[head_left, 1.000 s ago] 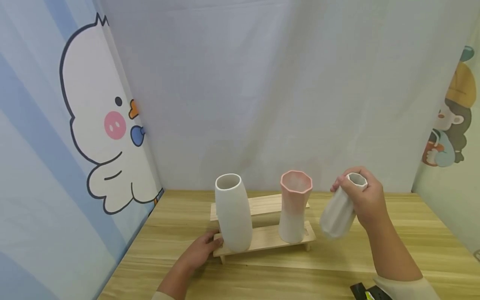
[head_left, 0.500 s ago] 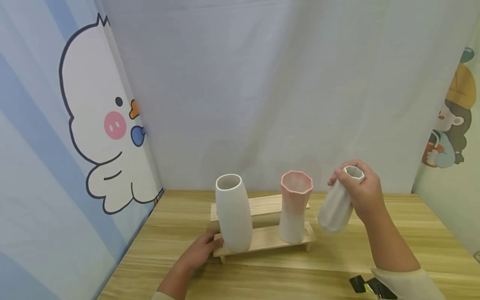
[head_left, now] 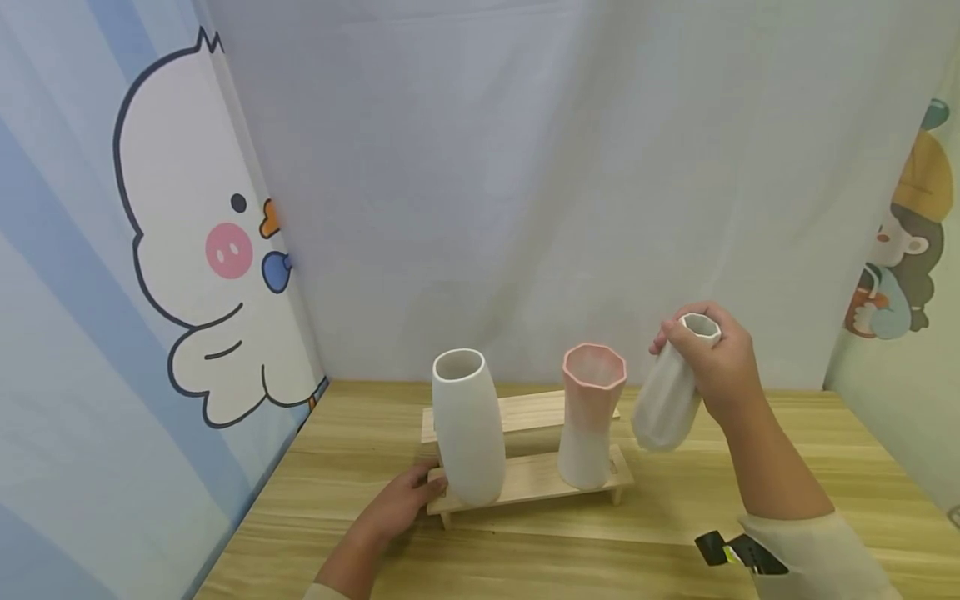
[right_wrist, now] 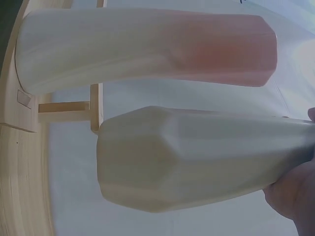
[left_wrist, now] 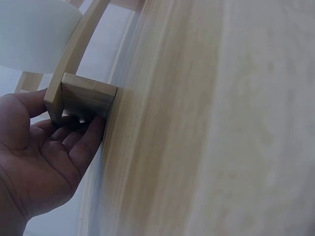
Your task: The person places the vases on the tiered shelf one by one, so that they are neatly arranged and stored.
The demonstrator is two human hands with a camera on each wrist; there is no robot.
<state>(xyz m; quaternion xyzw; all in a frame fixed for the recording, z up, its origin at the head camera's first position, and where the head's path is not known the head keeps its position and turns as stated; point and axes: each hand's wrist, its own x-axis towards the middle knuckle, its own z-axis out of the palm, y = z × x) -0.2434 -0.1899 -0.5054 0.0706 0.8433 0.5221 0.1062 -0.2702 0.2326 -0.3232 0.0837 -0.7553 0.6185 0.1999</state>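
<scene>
A two-step wooden stand (head_left: 528,479) sits on the table, bearing two vases on its front step. The left one is a smooth white vase (head_left: 471,437); to its right stands a pink-and-white vase (head_left: 592,417) with a faceted rim. My left hand (head_left: 405,500) grips the left end of the front step, thumb above and fingers beneath, as the left wrist view shows at the board end (left_wrist: 86,91). Up by its neck, my right hand (head_left: 723,358) holds a white faceted vase (head_left: 667,400), tilted and raised beside the pink-and-white one. The right wrist view shows its base (right_wrist: 133,162) hanging free.
The stand's back step (head_left: 528,411) rises behind the vases. Black straps with a yellow-green mark (head_left: 738,553) hang by the right sleeve. A grey-white curtain (head_left: 525,208) closes off the back of the wood-grain table (head_left: 337,425), with printed cloths at both sides.
My right hand has lifted the white faceted vase higher and brought it slightly left, closer to the pink-and-white vase. The left hand and the stand stay in place.
</scene>
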